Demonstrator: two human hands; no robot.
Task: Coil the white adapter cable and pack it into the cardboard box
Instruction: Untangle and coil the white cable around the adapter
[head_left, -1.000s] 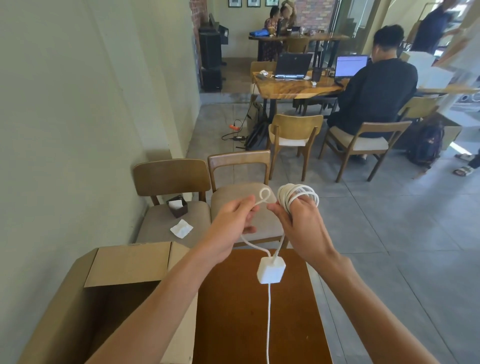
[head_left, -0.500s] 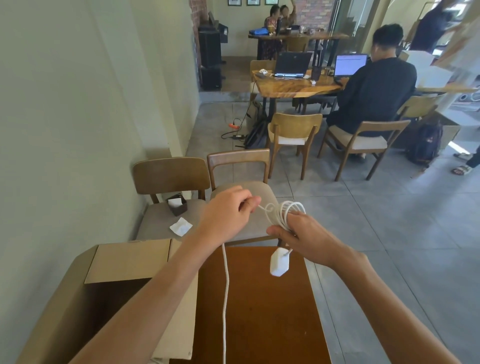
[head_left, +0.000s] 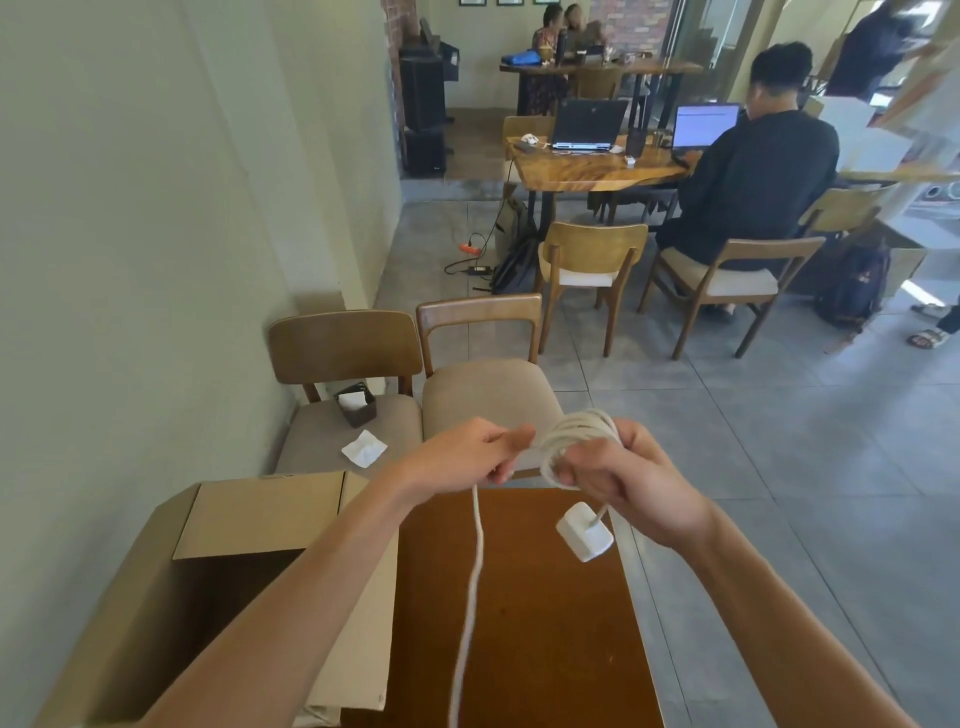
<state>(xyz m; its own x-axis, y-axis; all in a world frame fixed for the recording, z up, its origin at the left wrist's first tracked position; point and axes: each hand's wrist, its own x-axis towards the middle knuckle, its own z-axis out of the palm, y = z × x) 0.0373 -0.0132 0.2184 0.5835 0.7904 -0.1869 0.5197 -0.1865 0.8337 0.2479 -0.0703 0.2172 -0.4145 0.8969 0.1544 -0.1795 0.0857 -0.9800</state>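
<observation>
Right hand (head_left: 631, 480): closed around the coiled loops of the white adapter cable (head_left: 576, 441); plug block (head_left: 585, 531) dangles at 6 o'clock.
Left hand (head_left: 470, 452): pinches the free strand at 9 o'clock.
Tip: feed even loops under light tension.
Cardboard box (head_left: 260, 512): open, 8 o'clock, on the worktop (head_left: 524, 623).

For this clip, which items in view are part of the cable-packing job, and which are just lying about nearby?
Part of the job:
- white cable, partly coiled in the right hand, fed by the left hand
- white adapter dangling below the coil
- open cardboard box

Lying about:
- napkin holder and loose napkin on a chair
- laptops on the far table
</observation>
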